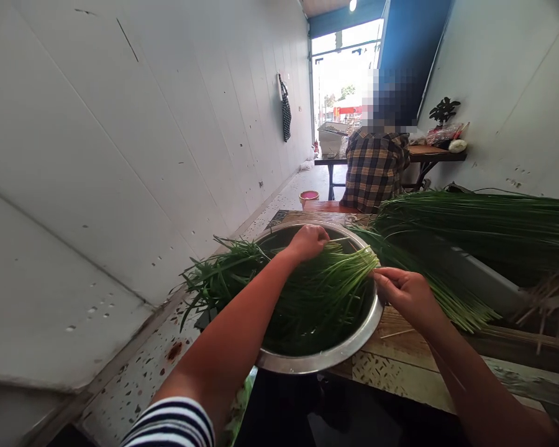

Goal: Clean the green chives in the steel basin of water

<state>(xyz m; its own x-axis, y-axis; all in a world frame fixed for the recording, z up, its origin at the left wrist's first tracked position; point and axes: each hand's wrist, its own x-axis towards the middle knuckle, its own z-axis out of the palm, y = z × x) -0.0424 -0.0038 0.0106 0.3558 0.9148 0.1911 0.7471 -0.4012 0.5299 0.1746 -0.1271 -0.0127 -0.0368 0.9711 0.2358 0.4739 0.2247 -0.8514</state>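
Observation:
A large steel bowl (317, 360) stands on a wooden table, filled with long green chive stalks (317, 292) that hang over its left rim. My left hand (307, 241) reaches across the bowl's far side, closed on a thin wooden skewer and touching the greens. My right hand (403, 292) hovers at the bowl's right rim, fingers pinched on the cut ends of a chive bundle.
A big pile of chives (475, 223) lies on the table at right, with bamboo skewers (545, 298) beside it. A person in a plaid shirt (375, 167) sits ahead with their back to me, at another table (438, 155). A white wall (121, 155) runs along the left.

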